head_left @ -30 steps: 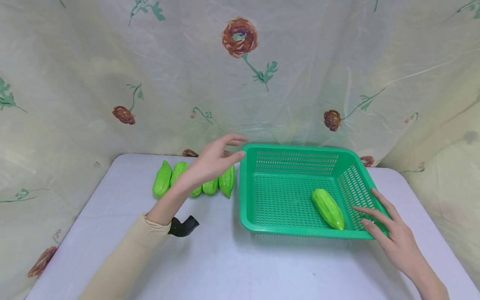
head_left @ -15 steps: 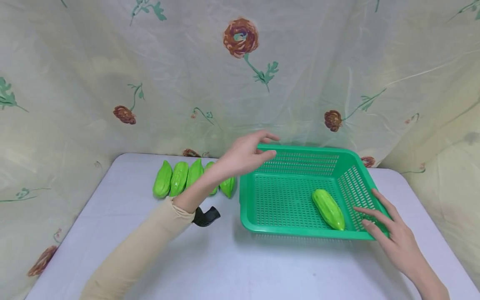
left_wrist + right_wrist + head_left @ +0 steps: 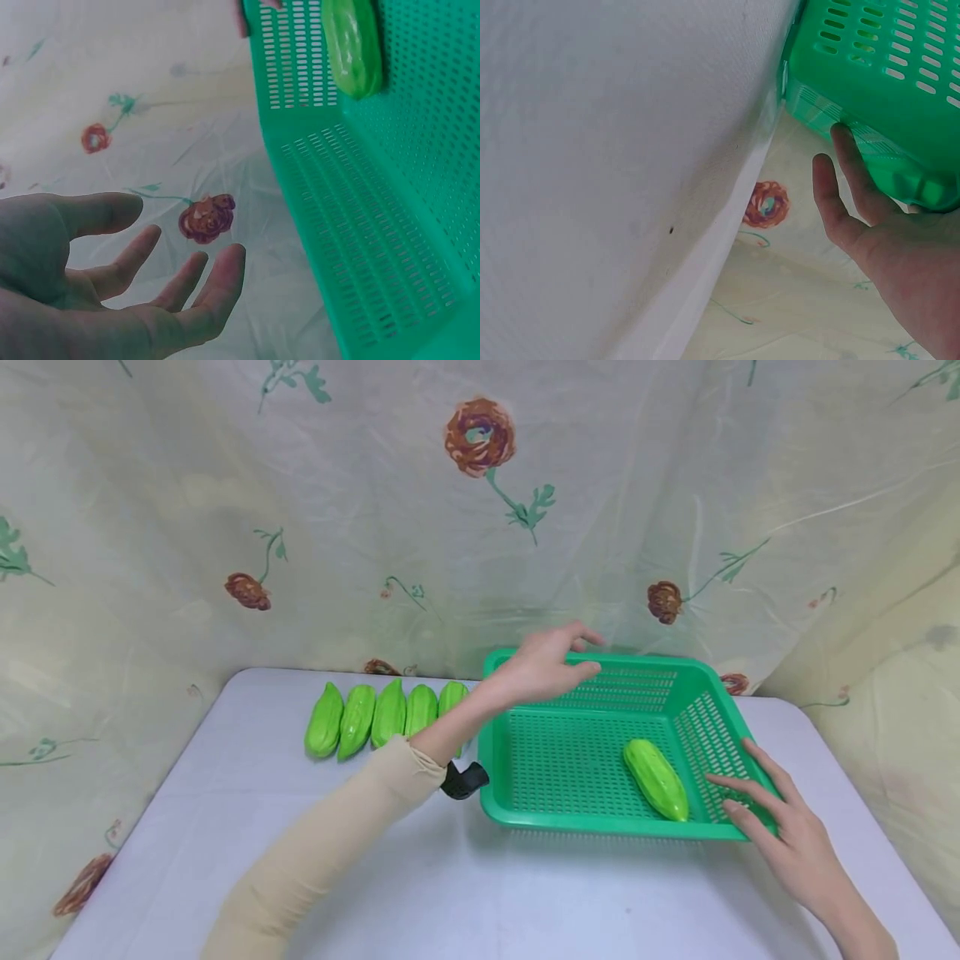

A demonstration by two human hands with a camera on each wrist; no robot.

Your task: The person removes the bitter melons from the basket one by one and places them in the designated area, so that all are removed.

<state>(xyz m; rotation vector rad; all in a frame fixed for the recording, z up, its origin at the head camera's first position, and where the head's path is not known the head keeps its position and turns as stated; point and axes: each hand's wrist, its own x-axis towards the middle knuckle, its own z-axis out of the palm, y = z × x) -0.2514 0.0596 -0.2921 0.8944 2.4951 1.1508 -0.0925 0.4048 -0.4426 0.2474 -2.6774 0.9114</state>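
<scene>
My left hand [image 3: 546, 665] is above the back left part of a green plastic basket [image 3: 600, 827]. Its fingers are spread and loosely bent, and the left wrist view shows nothing between the thumb [image 3: 105, 213] and fingers. One bright green, ridged gourd [image 3: 656, 779] lies in the basket, toward the right. At the basket's right front corner my right hand [image 3: 795, 839] holds the rim, thumb and a finger inside, other fingers along the outside. In the right wrist view two of its fingers [image 3: 855, 176] lie against the outer wall.
Several similar green gourds [image 3: 357, 718] lie side by side on the white-covered table [image 3: 525, 902], left of the basket. A black strap piece [image 3: 465, 780] juts from my left wrist. Behind the table hangs a flowered curtain [image 3: 337, 485].
My left hand has moved right, from the basket's left edge to over its back part, uncovering more of the gourd row. The right hand, the basket and the gourd in it stay put.
</scene>
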